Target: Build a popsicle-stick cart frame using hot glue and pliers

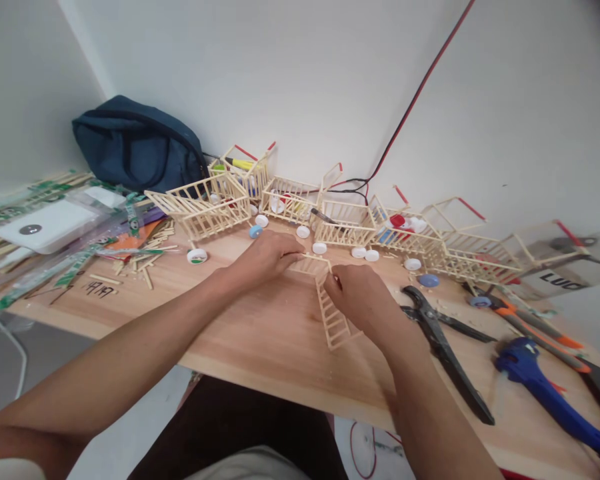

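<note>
A small frame of thin wooden sticks point(334, 320), built like a ladder with rungs, lies between my hands on the wooden table. My left hand point(275, 257) is closed with its fingertips pinched on the far left end of the frame. At the upper right corner of the frame, my right hand point(355, 293) has its fingers curled and gripping a stick edge. The near end of the frame rests low, toward the table's front. My fingers partly hide the corner where the pieces meet.
Small stick-built shopping carts point(345, 230) with bottle-cap wheels line the wall. Black cutters point(447, 353), a blue glue gun point(545, 387) and orange-handled pliers point(535, 327) lie right. A blue bag point(137, 143), a white device point(47, 223) and packaged sticks point(75, 267) are left.
</note>
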